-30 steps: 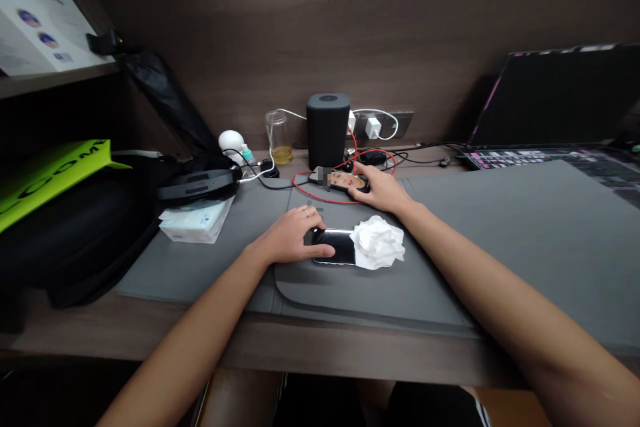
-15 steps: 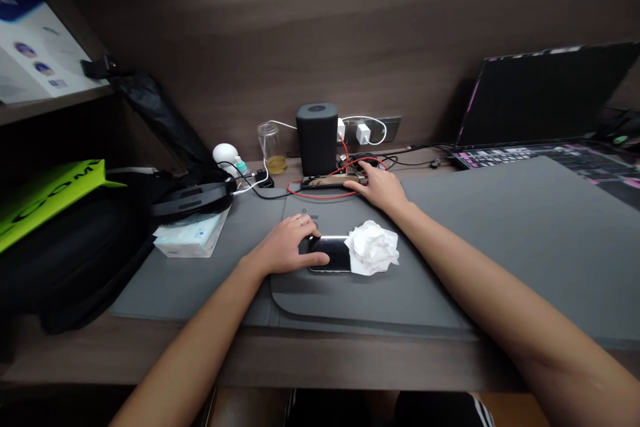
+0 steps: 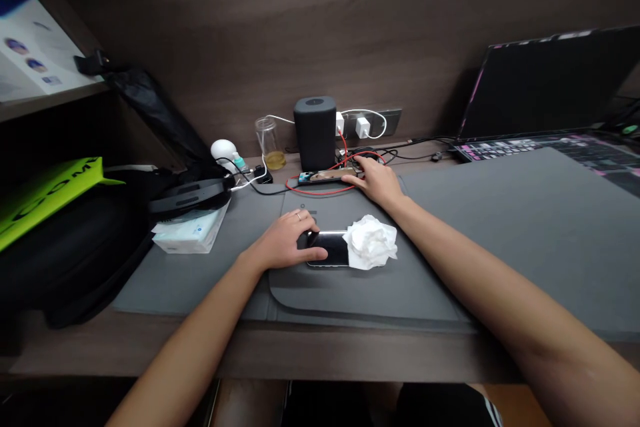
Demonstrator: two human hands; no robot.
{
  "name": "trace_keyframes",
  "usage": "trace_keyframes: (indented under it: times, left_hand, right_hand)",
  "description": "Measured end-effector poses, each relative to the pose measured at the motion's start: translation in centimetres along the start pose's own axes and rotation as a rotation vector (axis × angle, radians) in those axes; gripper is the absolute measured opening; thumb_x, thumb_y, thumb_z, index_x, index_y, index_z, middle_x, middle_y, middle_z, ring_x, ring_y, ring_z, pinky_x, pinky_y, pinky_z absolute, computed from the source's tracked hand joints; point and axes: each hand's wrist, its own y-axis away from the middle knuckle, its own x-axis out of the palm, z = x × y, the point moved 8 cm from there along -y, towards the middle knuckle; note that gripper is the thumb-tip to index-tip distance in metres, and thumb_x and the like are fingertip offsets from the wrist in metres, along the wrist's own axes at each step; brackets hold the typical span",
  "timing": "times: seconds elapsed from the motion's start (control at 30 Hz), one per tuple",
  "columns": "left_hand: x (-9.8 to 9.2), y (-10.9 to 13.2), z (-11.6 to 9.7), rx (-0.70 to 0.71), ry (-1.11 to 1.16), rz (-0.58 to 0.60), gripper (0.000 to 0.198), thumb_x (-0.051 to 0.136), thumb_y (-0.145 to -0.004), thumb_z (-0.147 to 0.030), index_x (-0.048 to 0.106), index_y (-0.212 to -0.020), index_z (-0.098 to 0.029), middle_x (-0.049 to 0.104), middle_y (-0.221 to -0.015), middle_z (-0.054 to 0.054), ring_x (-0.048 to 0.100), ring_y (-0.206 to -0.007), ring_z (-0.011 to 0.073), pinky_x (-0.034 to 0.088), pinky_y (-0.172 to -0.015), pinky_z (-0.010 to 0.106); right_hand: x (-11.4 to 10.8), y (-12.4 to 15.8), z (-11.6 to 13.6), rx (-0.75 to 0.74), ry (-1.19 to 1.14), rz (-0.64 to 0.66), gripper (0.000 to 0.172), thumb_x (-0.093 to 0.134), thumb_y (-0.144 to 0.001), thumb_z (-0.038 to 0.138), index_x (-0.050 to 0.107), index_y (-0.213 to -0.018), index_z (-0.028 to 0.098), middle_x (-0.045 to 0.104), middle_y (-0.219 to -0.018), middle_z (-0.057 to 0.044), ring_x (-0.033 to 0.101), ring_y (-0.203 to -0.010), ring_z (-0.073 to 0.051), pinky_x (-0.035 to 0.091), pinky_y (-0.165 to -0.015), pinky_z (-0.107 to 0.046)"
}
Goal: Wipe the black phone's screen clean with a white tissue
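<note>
Left hand (image 3: 285,245) stays spread flat on the black phone (image 3: 334,249); right hand (image 3: 376,182) clasps the second phone (image 3: 323,177), now tilted, at the back edge of the mat (image 3: 350,293).

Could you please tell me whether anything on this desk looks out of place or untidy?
A crumpled tissue lies over one end of the dark phone that the left hand holds, hiding part of its screen. Behind, a red cable loops around the second phone at the right hand, tangled with other leads beside the speaker.
</note>
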Motion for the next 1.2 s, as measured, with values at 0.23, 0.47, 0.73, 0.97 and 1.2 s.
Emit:
trace_keyframes:
  times: [0.23, 0.47, 0.73, 0.97, 1.2]
  left_hand:
    - [0.1, -0.1, 0.2, 0.013, 0.021, -0.013, 0.052, 0.057, -0.086, -0.07, 0.062, -0.098, -0.019, 0.062, -0.101, 0.007, 0.057, -0.098, 0.0255, 0.044, -0.09, 0.039]
    - [0.2, -0.1, 0.6, -0.007, 0.048, -0.012, 0.051, 0.06, -0.085, -0.068, 0.062, -0.1, -0.02, 0.063, -0.103, 0.008, 0.058, -0.102, 0.0257, 0.043, -0.093, 0.039]
    - [0.0, -0.2, 0.4, -0.014, 0.051, -0.014, 0.05, 0.061, -0.086, -0.067, 0.063, -0.1, -0.019, 0.062, -0.102, 0.007, 0.058, -0.1, 0.0249, 0.044, -0.091, 0.038]
    - [0.0, -0.2, 0.4, -0.004, 0.049, -0.026, 0.049, 0.061, -0.086, -0.067, 0.063, -0.1, -0.02, 0.062, -0.101, 0.007, 0.058, -0.1, 0.0247, 0.044, -0.091, 0.039]
    - [0.1, -0.3, 0.4, -0.001, 0.049, -0.035, 0.05, 0.062, -0.085, -0.067, 0.063, -0.098, -0.019, 0.062, -0.1, 0.007, 0.057, -0.097, 0.0244, 0.045, -0.088, 0.038]
  right_hand:
    - [-0.2, -0.3, 1.8, -0.052, 0.028, 0.026, 0.059, 0.058, -0.089, 0.065, 0.06, -0.128, 0.02, 0.073, -0.106, -0.013, 0.068, -0.098, -0.032, 0.049, -0.076, -0.037]
    - [-1.7, -3.2, 2.5, -0.037, 0.055, 0.099, 0.049, 0.06, -0.09, 0.062, 0.069, -0.108, 0.018, 0.075, -0.093, -0.014, 0.07, -0.089, -0.031, 0.047, -0.073, -0.035]
    - [-1.9, -5.3, 2.1, 0.036, 0.063, 0.213, 0.047, 0.058, -0.091, 0.061, 0.074, -0.102, 0.019, 0.076, -0.084, -0.012, 0.071, -0.084, -0.03, 0.048, -0.072, -0.035]
    - [-0.2, -4.6, 3.8, -0.068, 0.072, 0.235, 0.044, 0.055, -0.094, 0.057, 0.072, -0.103, 0.017, 0.076, -0.087, -0.013, 0.07, -0.088, -0.029, 0.048, -0.074, -0.033]
    - [0.6, -4.3, 2.7, -0.129, 0.076, 0.273, 0.044, 0.057, -0.094, 0.057, 0.069, -0.109, 0.018, 0.076, -0.093, -0.011, 0.07, -0.091, -0.027, 0.047, -0.075, -0.031]
